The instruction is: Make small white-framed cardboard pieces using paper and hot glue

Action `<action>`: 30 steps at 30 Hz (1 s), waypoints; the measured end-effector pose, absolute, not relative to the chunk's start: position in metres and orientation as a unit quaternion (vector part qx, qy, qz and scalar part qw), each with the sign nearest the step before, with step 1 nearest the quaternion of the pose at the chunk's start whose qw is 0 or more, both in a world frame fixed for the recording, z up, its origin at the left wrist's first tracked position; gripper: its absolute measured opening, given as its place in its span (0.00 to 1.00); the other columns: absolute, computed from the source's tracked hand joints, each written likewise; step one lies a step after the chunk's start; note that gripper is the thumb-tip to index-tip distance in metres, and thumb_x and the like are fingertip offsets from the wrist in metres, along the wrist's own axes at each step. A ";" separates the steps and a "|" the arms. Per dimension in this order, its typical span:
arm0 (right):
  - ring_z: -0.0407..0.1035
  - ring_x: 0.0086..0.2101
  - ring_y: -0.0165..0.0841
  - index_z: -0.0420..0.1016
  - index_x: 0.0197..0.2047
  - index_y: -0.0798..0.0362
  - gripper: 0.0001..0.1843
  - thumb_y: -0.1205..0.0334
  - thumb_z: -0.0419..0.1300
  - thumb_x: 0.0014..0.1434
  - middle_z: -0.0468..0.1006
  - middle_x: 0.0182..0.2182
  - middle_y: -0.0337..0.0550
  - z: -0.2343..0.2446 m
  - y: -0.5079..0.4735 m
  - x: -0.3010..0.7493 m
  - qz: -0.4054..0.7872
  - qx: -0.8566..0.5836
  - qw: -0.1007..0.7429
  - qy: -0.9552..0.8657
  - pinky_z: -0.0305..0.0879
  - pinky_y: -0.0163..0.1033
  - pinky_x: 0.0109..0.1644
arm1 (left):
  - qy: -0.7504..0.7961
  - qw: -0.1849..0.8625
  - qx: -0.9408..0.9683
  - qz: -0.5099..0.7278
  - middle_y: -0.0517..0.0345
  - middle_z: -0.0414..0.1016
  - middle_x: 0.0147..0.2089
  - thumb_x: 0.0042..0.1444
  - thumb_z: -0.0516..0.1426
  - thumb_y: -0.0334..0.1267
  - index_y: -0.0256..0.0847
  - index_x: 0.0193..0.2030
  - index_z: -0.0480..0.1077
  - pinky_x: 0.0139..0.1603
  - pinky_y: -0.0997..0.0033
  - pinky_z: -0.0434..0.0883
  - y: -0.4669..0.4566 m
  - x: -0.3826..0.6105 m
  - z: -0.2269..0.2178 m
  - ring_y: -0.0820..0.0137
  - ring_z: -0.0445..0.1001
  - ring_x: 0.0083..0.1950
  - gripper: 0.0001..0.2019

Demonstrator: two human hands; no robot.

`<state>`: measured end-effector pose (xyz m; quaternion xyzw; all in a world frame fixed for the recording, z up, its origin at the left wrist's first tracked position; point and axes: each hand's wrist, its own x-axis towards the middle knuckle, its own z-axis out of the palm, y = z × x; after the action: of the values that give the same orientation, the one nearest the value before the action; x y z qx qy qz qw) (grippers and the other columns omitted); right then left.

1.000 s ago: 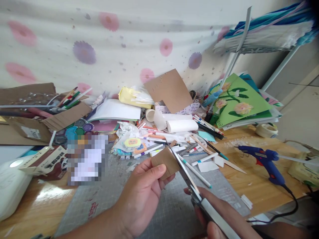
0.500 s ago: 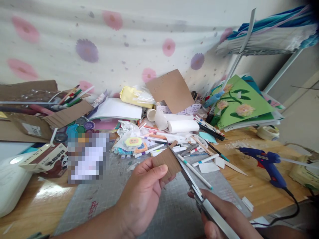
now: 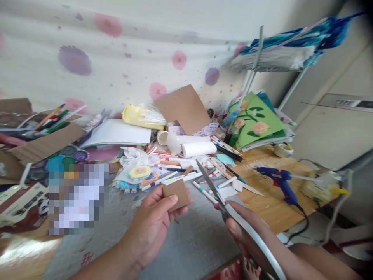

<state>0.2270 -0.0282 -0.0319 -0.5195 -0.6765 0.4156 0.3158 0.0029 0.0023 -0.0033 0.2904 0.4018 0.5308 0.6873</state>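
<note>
Between the thumb and fingers of my left hand (image 3: 157, 217) is a small, roughly square piece of brown cardboard (image 3: 178, 195). My right hand (image 3: 241, 229) is wrapped round a pair of scissors (image 3: 214, 188), whose blades look closed and point up and away. A gap separates the blades from the cardboard. Both hands are above the grey cutting mat (image 3: 122, 241). Just beyond them lies a heap of markers (image 3: 204, 191) and paper scraps. The scissor handles are partly hidden by my right fingers.
A blue hot glue gun (image 3: 279, 181) lies at the right, its cable running over the table edge. A white paper roll (image 3: 199, 148) and a large cardboard sheet (image 3: 186, 109) are at the back. Green flower artwork (image 3: 258, 120) leans at the back right; a cardboard box (image 3: 46, 144) stands left.
The scissors have come away from the cardboard, leaving a gap between them. The cardboard piece looks smaller. My view has turned to the right.
</note>
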 end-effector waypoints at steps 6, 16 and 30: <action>0.66 0.18 0.29 0.68 0.51 0.55 0.23 0.48 0.50 0.60 0.73 0.23 0.37 -0.020 0.003 0.277 0.263 -0.661 0.216 -0.669 0.62 0.32 0.19 | 0.405 0.677 0.389 0.475 0.52 0.79 0.35 0.52 0.58 0.33 0.37 0.37 0.72 0.35 0.68 0.71 0.005 0.001 -0.005 0.65 0.77 0.36 0.05; 0.74 0.42 0.51 0.70 0.54 0.61 0.27 0.54 0.55 0.53 0.80 0.40 0.59 -0.041 0.031 0.341 0.047 -0.746 0.099 -0.656 0.66 0.48 0.44 | 0.408 0.639 0.465 0.457 0.53 0.78 0.33 0.51 0.61 0.36 0.37 0.33 0.69 0.30 0.72 0.71 0.007 0.001 -0.013 0.65 0.78 0.34 0.06; 0.73 0.44 0.38 0.76 0.44 0.53 0.20 0.50 0.50 0.62 0.80 0.42 0.48 -0.007 0.015 0.278 0.056 -0.612 0.201 -0.762 0.68 0.39 0.47 | 0.463 0.588 0.523 0.407 0.65 0.69 0.26 0.48 0.62 0.35 0.40 0.32 0.63 0.20 0.77 0.68 0.003 0.003 -0.009 0.77 0.69 0.19 0.10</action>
<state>0.2781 0.0148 -0.0069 -0.6125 -0.7624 0.0559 0.2014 0.0029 0.0029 -0.0087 0.5228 0.4633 0.4073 0.5883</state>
